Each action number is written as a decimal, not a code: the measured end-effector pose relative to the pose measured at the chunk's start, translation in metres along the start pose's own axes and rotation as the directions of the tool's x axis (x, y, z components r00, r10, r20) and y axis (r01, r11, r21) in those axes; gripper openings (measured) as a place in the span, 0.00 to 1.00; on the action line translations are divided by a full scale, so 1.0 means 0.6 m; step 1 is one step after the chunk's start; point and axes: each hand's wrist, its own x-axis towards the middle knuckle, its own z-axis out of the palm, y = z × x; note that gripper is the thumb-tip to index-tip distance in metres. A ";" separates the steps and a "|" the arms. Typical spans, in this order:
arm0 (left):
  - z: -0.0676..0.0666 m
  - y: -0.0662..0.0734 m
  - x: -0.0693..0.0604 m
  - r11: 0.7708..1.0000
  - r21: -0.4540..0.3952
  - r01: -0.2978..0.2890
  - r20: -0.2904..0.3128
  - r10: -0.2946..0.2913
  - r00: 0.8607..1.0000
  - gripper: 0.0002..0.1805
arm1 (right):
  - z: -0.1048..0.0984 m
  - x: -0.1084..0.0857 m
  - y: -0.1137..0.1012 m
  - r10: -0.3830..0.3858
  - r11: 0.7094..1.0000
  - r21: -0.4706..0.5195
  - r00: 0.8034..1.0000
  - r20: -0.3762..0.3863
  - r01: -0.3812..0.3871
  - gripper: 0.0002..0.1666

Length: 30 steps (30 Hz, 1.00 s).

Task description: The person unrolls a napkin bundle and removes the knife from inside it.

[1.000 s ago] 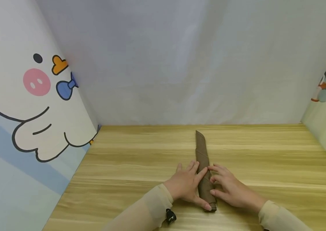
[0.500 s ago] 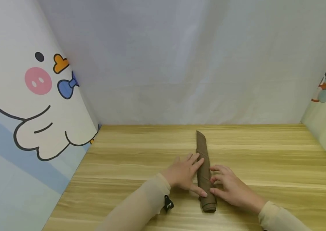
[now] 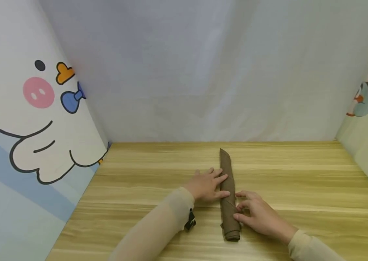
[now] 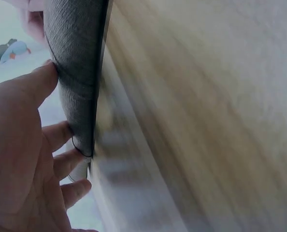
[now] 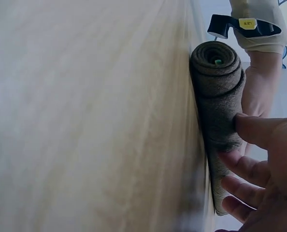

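Observation:
A brown cloth (image 3: 228, 203), rolled into a long tube with a pointed far end, lies lengthwise on the wooden table. The left hand (image 3: 206, 185) rests on its left side around mid-length, fingers spread and fairly straight. Against the right edge, lower down, the right hand (image 3: 258, 214) touches the roll with its thumb and bent fingertips. In the left wrist view the left fingertips and thumb press on the roll (image 4: 76, 63). The right wrist view shows the roll's spiral near end (image 5: 216, 59) and the right hand's thumb and fingers along its side.
The wooden table (image 3: 138, 159) extends on both sides of the roll. A pale curtain (image 3: 187, 72) stands behind it. Cartoon-printed panels flank it at the left (image 3: 1, 94) and right (image 3: 366, 145). A black strap (image 3: 190, 219) hangs at the left sleeve.
The left hand has slid away from the near end, up along the roll toward its middle, uncovering the near end. The right hand has stayed nearly in place at the roll's right side.

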 end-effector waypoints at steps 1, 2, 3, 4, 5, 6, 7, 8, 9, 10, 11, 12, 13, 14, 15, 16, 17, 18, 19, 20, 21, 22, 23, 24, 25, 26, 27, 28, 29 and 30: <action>-0.001 0.002 -0.001 1.000 0.007 0.007 0.001 -0.007 1.000 0.44 | 0.001 0.000 -0.001 0.006 1.000 0.008 1.000 0.001 -0.006 0.13; -0.002 0.005 -0.002 1.000 0.014 0.013 0.000 -0.013 1.000 0.44 | 0.002 -0.001 -0.002 0.009 1.000 0.017 1.000 0.002 -0.009 0.12; -0.004 0.007 -0.004 1.000 0.021 0.018 0.000 -0.018 1.000 0.44 | 0.002 -0.001 -0.003 0.012 1.000 0.026 1.000 0.002 -0.012 0.11; -0.006 0.010 -0.005 0.999 0.030 0.023 -0.001 -0.023 1.000 0.44 | 0.003 -0.001 -0.004 0.017 0.999 0.033 1.000 0.001 -0.017 0.10; -0.009 0.013 -0.005 0.999 0.034 0.028 -0.001 -0.028 1.000 0.44 | 0.003 -0.002 -0.005 0.019 0.999 0.040 1.000 0.002 -0.019 0.10; -0.011 0.015 -0.006 0.999 0.036 0.031 0.000 -0.031 1.000 0.44 | 0.004 -0.002 -0.006 0.022 0.999 0.046 1.000 0.004 -0.022 0.09; -0.014 0.018 -0.007 0.999 0.034 0.035 0.002 -0.035 0.999 0.45 | 0.005 -0.002 -0.006 0.026 0.998 0.052 1.000 0.005 -0.026 0.09; -0.016 0.020 -0.007 0.999 0.031 0.039 0.003 -0.039 0.999 0.45 | 0.006 -0.002 -0.007 0.029 0.998 0.056 1.000 0.006 -0.030 0.09; -0.017 0.023 -0.007 0.999 0.028 0.043 0.005 -0.044 0.999 0.45 | 0.007 -0.002 -0.008 0.034 0.998 0.059 0.999 0.006 -0.035 0.09; -0.019 0.025 -0.007 0.999 0.020 0.049 0.007 -0.049 0.999 0.45 | 0.008 -0.001 -0.009 0.039 0.997 0.061 0.999 0.006 -0.040 0.10; -0.020 0.027 -0.008 0.998 0.014 0.054 0.008 -0.054 0.999 0.45 | 0.009 0.000 -0.011 0.043 0.997 0.061 0.999 0.006 -0.044 0.11; -0.021 0.028 -0.008 0.998 0.012 0.059 0.010 -0.059 0.998 0.45 | 0.010 0.000 -0.012 0.048 0.997 0.062 0.999 0.005 -0.048 0.11; -0.022 0.029 -0.008 0.998 0.010 0.066 0.012 -0.066 0.998 0.45 | 0.011 0.001 -0.014 0.052 0.997 0.060 0.999 0.004 -0.052 0.12; -0.022 0.030 -0.009 0.997 0.010 0.071 0.013 -0.071 0.997 0.44 | 0.012 0.002 -0.016 0.057 0.997 0.061 0.998 0.005 -0.057 0.12; -0.022 0.031 -0.009 0.997 0.011 0.075 0.015 -0.075 0.997 0.44 | 0.012 0.002 -0.018 0.061 0.996 0.061 0.998 0.007 -0.062 0.13; -0.022 0.031 -0.010 0.997 0.013 0.076 0.017 -0.077 0.997 0.44 | 0.012 0.002 -0.022 0.068 0.996 0.062 0.998 0.009 -0.068 0.13; -0.022 0.032 -0.012 0.997 0.014 0.076 0.017 -0.076 0.997 0.44 | 0.012 0.001 -0.026 0.073 0.995 0.063 0.997 0.012 -0.074 0.14; -0.022 0.032 -0.013 0.997 0.015 0.075 0.017 -0.075 0.997 0.44 | 0.012 0.000 -0.029 0.078 0.995 0.062 0.997 0.012 -0.079 0.14; -0.021 0.032 -0.014 0.997 0.014 0.073 0.016 -0.074 0.997 0.45 | 0.012 -0.001 -0.032 0.081 0.995 0.060 0.997 0.012 -0.082 0.15; -0.021 0.032 -0.014 0.997 0.011 0.071 0.013 -0.071 0.997 0.45 | 0.012 -0.002 -0.036 0.084 0.995 0.058 0.996 0.008 -0.084 0.16; -0.020 0.031 -0.015 0.998 0.008 0.068 0.011 -0.068 0.998 0.45 | 0.011 -0.002 -0.039 0.083 0.995 0.053 0.997 0.002 -0.083 0.16; -0.020 0.031 -0.016 0.998 0.004 0.066 0.008 -0.066 0.998 0.45 | 0.011 -0.003 -0.042 0.080 0.996 0.046 0.997 -0.004 -0.079 0.17; -0.020 0.031 -0.017 0.998 0.001 0.064 0.006 -0.064 0.998 0.45 | 0.010 -0.004 -0.045 0.073 0.997 0.034 0.997 -0.013 -0.073 0.17; -0.019 0.031 -0.018 0.998 0.001 0.061 0.003 -0.061 0.998 0.45 | 0.010 -0.005 -0.048 0.067 0.998 0.021 0.998 -0.022 -0.066 0.17; -0.019 0.030 -0.020 0.998 0.000 0.058 0.000 -0.058 0.998 0.45 | 0.009 -0.007 -0.050 0.057 0.998 0.007 0.998 -0.033 -0.057 0.16; -0.017 0.030 -0.021 0.999 0.001 0.054 -0.005 -0.054 0.999 0.45 | 0.009 -0.009 -0.051 0.043 0.999 -0.012 0.998 -0.048 -0.044 0.14; -0.017 0.030 -0.023 0.999 0.003 0.051 -0.007 -0.051 0.999 0.45 | 0.009 -0.011 -0.053 0.029 0.999 -0.037 0.998 -0.063 -0.032 0.12; -0.016 0.029 -0.026 0.999 0.003 0.047 -0.009 -0.047 0.999 0.46 | 0.008 -0.013 -0.055 0.018 0.997 -0.067 0.997 -0.074 -0.023 0.09; -0.016 0.029 -0.029 0.999 0.004 0.044 -0.012 -0.044 0.999 0.46 | 0.007 -0.016 -0.057 0.006 0.995 -0.097 0.997 -0.083 -0.014 0.07; -0.015 0.029 -0.031 0.999 0.003 0.042 -0.013 -0.042 0.999 0.46 | 0.006 -0.019 -0.059 -0.011 0.992 -0.126 0.996 -0.090 0.000 0.10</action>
